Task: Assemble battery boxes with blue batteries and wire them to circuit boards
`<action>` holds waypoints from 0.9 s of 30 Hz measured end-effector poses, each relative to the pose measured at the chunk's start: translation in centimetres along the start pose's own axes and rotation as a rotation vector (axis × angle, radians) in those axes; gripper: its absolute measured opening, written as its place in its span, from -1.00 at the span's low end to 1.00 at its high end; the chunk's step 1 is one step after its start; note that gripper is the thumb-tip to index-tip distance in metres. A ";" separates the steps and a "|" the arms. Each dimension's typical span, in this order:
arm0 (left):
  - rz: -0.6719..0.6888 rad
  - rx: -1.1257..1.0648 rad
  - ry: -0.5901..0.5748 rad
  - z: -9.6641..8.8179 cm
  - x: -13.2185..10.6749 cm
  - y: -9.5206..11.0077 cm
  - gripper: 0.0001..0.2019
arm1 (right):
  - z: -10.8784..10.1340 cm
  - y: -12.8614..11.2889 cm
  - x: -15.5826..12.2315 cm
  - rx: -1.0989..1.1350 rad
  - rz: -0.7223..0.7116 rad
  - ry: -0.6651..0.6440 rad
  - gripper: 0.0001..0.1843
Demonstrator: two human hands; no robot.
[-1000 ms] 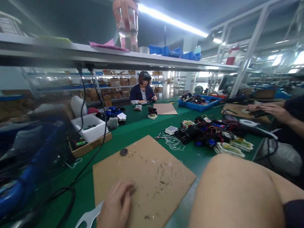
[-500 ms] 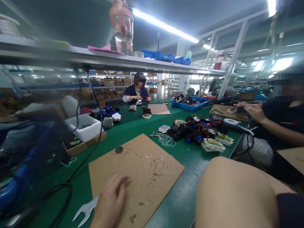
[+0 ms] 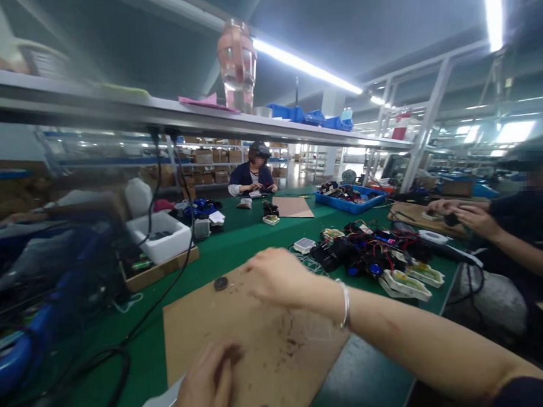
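My right hand (image 3: 278,277) reaches across the cardboard sheet (image 3: 191,331), with a silvery bangle at the wrist. Its fingers are smeared by motion, and I cannot make out anything in them. A small dark round part (image 3: 221,283) lies on the cardboard just left of those fingers. Low over the front of the sheet is my left hand (image 3: 209,378), thumb apart from the loosely bent fingers, with nothing visible in it. Beside it lies an open-end wrench (image 3: 160,404), partly covered by that hand. Dark scraps (image 3: 289,344) are scattered on the cardboard.
Right of the cardboard is a heap of wired black parts (image 3: 366,250) with pale housings (image 3: 408,285). A white foam box (image 3: 166,237) and black cables (image 3: 157,311) are at left. A shelf (image 3: 197,117) spans overhead. Co-workers sit opposite (image 3: 252,171) and at right (image 3: 516,218).
My right hand has come into view from the lower right and extends over the cardboard. The left hand stays near the wrench. The whole view has shifted slightly.
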State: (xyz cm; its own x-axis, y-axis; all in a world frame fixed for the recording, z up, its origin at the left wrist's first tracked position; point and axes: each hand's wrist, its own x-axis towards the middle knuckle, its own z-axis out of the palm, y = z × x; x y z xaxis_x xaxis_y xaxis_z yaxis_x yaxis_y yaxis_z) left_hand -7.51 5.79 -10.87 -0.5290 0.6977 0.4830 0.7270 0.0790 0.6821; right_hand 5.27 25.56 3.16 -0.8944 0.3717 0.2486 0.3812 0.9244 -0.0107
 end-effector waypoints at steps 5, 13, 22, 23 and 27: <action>0.135 0.086 -0.131 -0.4 -0.2 1.4 -0.80 | 0.5 10.4 -0.4 -0.205 0.508 0.026 -0.67; 0.079 0.076 -0.176 -0.4 -0.6 1.3 -0.80 | 3.5 15.9 -0.9 -0.183 0.632 0.094 -0.83; 0.039 0.010 -0.168 -0.8 -0.5 2.1 -0.80 | -1.2 15.3 1.9 0.023 0.657 0.507 -0.67; 0.034 0.004 -0.172 -0.8 -0.5 2.1 -0.79 | -2.1 15.0 2.3 0.045 0.631 0.554 -0.68; 0.021 -0.020 -0.165 -0.6 -0.5 1.8 -0.79 | -5.7 13.8 3.5 0.128 0.510 0.696 -0.71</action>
State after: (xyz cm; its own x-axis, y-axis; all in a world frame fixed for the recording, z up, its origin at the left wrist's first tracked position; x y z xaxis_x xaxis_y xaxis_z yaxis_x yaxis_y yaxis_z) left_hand -6.19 5.12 -9.58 -0.4333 0.8069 0.4014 0.7275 0.0502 0.6843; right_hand 8.74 39.12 9.41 -0.2600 0.6452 0.7184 0.6295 0.6774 -0.3806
